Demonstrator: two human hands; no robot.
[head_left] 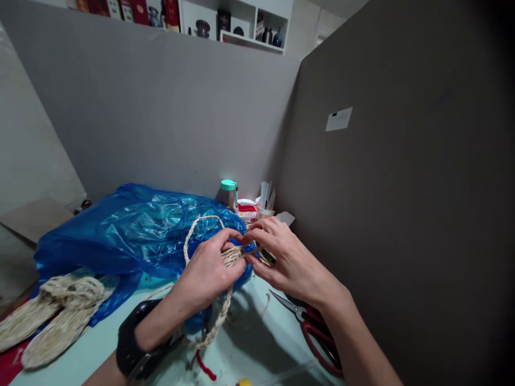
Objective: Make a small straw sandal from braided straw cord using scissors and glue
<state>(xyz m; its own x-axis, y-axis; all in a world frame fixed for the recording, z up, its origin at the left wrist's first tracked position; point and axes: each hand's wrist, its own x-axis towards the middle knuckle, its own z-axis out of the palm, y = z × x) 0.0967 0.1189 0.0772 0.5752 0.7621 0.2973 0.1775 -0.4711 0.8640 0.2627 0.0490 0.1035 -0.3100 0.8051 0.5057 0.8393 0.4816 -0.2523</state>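
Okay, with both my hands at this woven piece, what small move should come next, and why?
I'd probably draw the strand snug with your right hand: it runs from the woven piece between that hand's thumb and fingers, while your left hand holds the piece.

Fingers [230, 234] pinching woven straw [232, 256], blue bag [132, 230]

A pale woven straw piece [232, 257] is held up near looping braided cord [219, 320].
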